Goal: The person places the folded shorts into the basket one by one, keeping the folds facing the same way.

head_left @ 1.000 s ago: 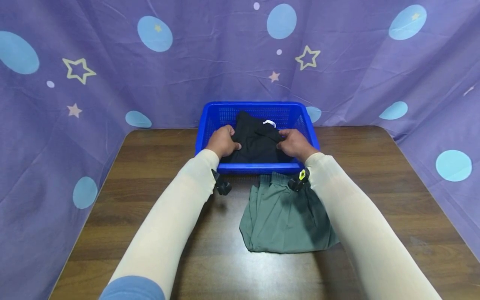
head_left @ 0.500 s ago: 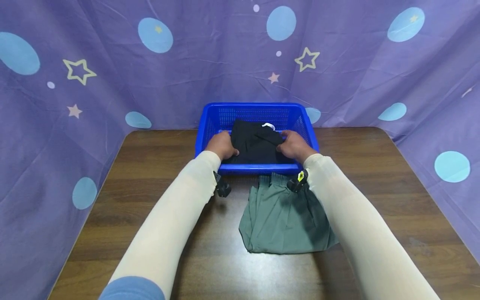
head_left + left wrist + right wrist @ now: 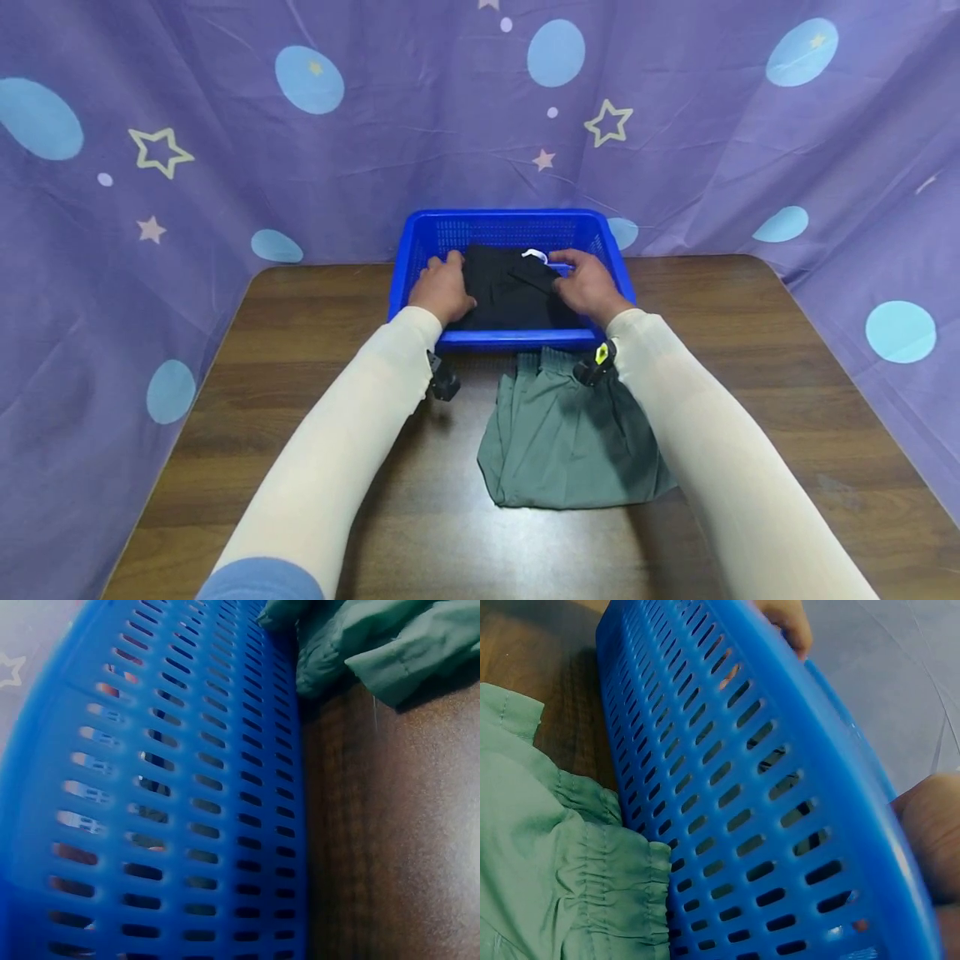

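Inside the basket [image 3: 517, 337] lies the black cloth [image 3: 517, 293]. By the basket's left wall, the left hand [image 3: 439, 289] touches the black cloth, fingers loosely extended; by its right wall, the right hand [image 3: 591, 287] does too, thumb and forefinger apart. Green cloth [image 3: 570, 454] lies before the basket.

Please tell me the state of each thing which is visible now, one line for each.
Blue basket: upright, standing on the wooden table.
Black garment: folded, lying inside the basket.
Green garment: creased, lying before the basket, waistband gathered.
Left hand: fingers extended, at the black garment's left edge.
Right hand: index finger extended, at that garment's right edge.
Curtain: hanging behind, wrinkled.
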`<state>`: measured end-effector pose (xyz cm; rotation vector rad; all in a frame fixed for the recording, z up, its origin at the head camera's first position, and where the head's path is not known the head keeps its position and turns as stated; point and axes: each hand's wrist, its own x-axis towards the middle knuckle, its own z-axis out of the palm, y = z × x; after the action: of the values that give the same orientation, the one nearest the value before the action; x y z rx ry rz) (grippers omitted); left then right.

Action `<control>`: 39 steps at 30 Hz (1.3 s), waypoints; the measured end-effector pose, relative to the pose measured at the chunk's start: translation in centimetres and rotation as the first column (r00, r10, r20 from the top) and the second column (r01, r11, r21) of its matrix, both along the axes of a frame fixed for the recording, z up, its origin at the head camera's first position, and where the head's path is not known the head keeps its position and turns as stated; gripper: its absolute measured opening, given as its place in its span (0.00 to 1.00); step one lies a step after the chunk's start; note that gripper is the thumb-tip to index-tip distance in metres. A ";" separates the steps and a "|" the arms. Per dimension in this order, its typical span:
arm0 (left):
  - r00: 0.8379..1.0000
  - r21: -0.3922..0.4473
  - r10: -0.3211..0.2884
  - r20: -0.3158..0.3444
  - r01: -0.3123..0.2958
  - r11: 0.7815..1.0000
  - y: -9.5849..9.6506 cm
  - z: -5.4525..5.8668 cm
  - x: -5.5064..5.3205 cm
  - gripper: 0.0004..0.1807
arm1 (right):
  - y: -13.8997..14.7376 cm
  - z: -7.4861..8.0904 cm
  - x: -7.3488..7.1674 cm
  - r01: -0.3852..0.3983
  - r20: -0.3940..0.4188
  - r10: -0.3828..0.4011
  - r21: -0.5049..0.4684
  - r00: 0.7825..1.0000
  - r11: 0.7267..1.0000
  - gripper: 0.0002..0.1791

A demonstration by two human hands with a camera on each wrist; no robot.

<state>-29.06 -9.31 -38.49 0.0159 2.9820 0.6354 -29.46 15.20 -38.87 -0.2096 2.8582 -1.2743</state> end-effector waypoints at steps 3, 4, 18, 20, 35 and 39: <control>0.999 0.016 -0.012 -0.041 0.013 1.000 0.1 0.6 0.2 0.40 | 0.1 0.2 0.1 0.009 -0.020 -0.010 -0.060 1.000 0.998 0.30; 0.999 0.022 -0.017 -0.047 0.018 1.000 0.1 0.8 0.4 0.39 | 0.1 0.4 0.1 0.009 -0.028 -0.011 -0.074 1.000 0.997 0.29; 0.983 0.054 -0.111 -0.147 0.121 0.991 0.9 4.2 2.4 0.34 | 0.8 3.6 1.5 -0.053 -0.086 0.043 -0.117 0.995 0.992 0.26; 0.978 0.055 -0.133 -0.158 0.144 0.988 1.1 4.7 2.8 0.34 | 1.1 4.0 1.9 -0.051 -0.084 0.041 -0.121 0.996 0.991 0.26; 0.943 0.035 -0.234 -0.238 0.249 0.968 1.3 6.8 6.5 0.35 | 2.8 5.7 4.8 -0.060 -0.124 0.045 -0.120 0.991 0.991 0.25; 0.930 0.031 -0.255 -0.264 0.273 0.962 1.1 7.0 7.6 0.35 | 3.2 5.9 5.7 -0.081 -0.137 0.068 -0.094 0.988 0.992 0.25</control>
<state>-21.50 -8.17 -31.52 0.5374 3.1155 0.7487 -23.80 18.39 -32.93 -0.4144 2.8654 -1.4411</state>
